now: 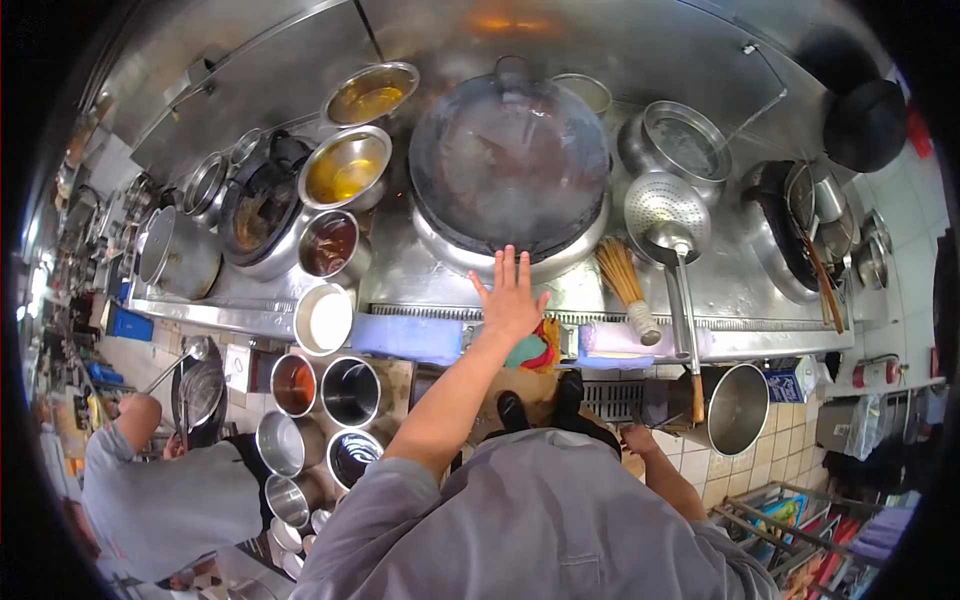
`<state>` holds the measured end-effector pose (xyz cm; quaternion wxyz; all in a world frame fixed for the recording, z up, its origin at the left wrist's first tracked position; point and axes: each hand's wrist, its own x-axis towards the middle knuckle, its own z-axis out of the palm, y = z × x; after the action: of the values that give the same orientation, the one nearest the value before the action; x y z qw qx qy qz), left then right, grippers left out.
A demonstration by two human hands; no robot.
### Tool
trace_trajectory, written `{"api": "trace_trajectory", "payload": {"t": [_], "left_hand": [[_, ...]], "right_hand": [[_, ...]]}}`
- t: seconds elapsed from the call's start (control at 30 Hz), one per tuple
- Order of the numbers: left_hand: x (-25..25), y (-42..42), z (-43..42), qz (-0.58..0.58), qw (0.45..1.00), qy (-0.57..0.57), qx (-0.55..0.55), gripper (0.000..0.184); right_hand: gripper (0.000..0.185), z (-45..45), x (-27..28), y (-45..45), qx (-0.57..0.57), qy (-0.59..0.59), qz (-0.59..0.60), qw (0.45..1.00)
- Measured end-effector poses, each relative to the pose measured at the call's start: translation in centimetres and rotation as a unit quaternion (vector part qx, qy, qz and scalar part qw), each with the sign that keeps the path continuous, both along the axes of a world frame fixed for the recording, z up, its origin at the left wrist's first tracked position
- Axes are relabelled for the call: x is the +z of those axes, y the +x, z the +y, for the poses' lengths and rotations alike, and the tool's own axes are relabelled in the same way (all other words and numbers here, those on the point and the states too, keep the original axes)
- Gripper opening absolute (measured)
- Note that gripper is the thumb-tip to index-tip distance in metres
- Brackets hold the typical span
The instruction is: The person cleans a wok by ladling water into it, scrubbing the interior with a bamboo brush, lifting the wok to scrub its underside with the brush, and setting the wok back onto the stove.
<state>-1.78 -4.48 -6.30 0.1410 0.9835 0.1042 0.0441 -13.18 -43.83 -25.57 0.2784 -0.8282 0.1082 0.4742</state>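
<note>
My left hand (512, 302) reaches forward, palm down with fingers spread, at the front rim of a large wok (508, 165). Steam hangs over the wok, and the hand holds nothing. Below that hand lies a bunched red, yellow and green cloth (540, 347). My right hand (636, 438) is low at my side, its fingers curled; what they hold, if anything, is too small to make out. A deep metal pot (738, 410) stands to its right. Between wok and pot are a bamboo wok brush (624, 280) and a perforated skimmer (667, 212) with a long handle.
Bowls of yellow liquid (346, 170) and a pot of dark red sauce (329, 245) line the wok's left. Several sauce pots (352, 390) stand lower left. A co-worker (180, 490) holds a pan (200, 390) there. Folded towels (408, 338) lie along the stove's front edge.
</note>
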Motion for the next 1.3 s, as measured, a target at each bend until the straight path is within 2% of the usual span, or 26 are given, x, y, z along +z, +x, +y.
{"api": "trace_trajectory", "payload": {"t": [0.07,0.2,0.3,0.4,0.47,0.6,0.63,0.67,0.77,0.83,0.9,0.97,1.0,1.03,1.1,1.17,1.2,1.23,1.27,1.3], "left_hand": [[0.0,0.1,0.1,-0.005,1.000,0.017,-0.007,0.075],[0.5,0.4,0.1,-0.007,0.999,0.031,-0.011,0.076],[1.4,1.7,0.5,-0.004,0.999,0.051,-0.011,0.070],[1.8,3.6,1.6,0.047,0.998,0.030,-0.030,0.059],[0.6,4.4,2.4,-0.030,0.997,0.064,-0.040,0.042],[2.9,3.8,2.7,-0.057,0.993,0.071,-0.074,0.036],[4.8,2.2,2.2,-0.114,0.988,0.047,-0.088,0.035],[6.0,0.8,1.9,-0.169,0.980,0.024,-0.104,0.037],[6.4,-2.2,1.6,-0.200,0.970,-0.005,-0.137,0.035],[6.9,-3.1,2.1,-0.155,0.978,0.006,-0.137,0.037],[8.7,-2.6,3.9,-0.162,0.981,-0.027,-0.105,0.043],[13.5,-2.8,6.2,-0.166,0.982,-0.073,-0.060,0.043],[16.0,-3.1,7.6,-0.192,0.969,-0.148,-0.043,0.040],[18.2,-3.4,9.2,-0.220,0.950,-0.220,-0.025,0.037],[21.8,-3.9,13.0,-0.227,0.922,-0.311,0.038,0.031],[23.9,-3.8,16.7,-0.265,0.885,-0.375,0.078,0.028],[24.3,-3.5,19.4,-0.243,0.864,-0.435,0.067,0.026],[24.0,-3.1,22.0,-0.247,0.839,-0.484,0.038,0.029],[23.6,-2.8,24.4,-0.252,0.821,-0.511,0.026,0.031],[23.3,-2.5,26.3,-0.257,0.802,-0.539,0.013,0.034]], "right_hand": [[0.030,-0.4,-1.9,0.9,0.017,0.047,-0.033,0.998],[0.026,2.4,-0.7,3.5,0.011,0.064,-0.108,0.992],[0.027,3.8,-1.7,4.5,-0.013,0.123,-0.124,0.984],[0.026,4.3,-2.1,5.1,0.021,0.110,-0.127,0.986],[0.026,4.4,-2.2,4.8,0.037,0.106,-0.141,0.984],[0.028,3.5,-1.9,3.5,0.030,0.105,-0.166,0.980],[0.028,3.1,-1.3,3.4,0.026,0.106,-0.170,0.979],[0.030,2.8,-0.4,2.9,0.008,0.101,-0.149,0.984],[0.034,0.9,-1.9,1.2,-0.003,0.082,-0.118,0.990],[0.034,-0.1,-2.0,0.2,-0.044,0.046,-0.033,0.997],[0.033,-0.9,-2.5,-0.1,-0.026,0.045,-0.016,0.999],[0.032,-1.0,-2.8,0.1,0.009,0.037,-0.014,0.999],[0.028,-1.3,-4.1,0.4,-0.032,0.074,-0.003,0.997],[0.028,-0.6,-4.1,0.7,-0.025,0.080,-0.007,0.996],[0.023,1.0,-3.3,1.4,-0.128,0.088,-0.071,0.985],[0.021,0.7,-5.3,1.4,-0.114,0.184,-0.108,0.970],[0.022,0.7,-7.0,2.0,-0.097,0.221,-0.117,0.963],[0.023,1.9,-4.8,1.9,-0.149,0.202,-0.080,0.965],[0.024,1.9,-4.8,1.8,-0.074,0.194,-0.140,0.968],[0.028,2.2,-4.1,1.7,-0.088,0.185,-0.124,0.971]]}}
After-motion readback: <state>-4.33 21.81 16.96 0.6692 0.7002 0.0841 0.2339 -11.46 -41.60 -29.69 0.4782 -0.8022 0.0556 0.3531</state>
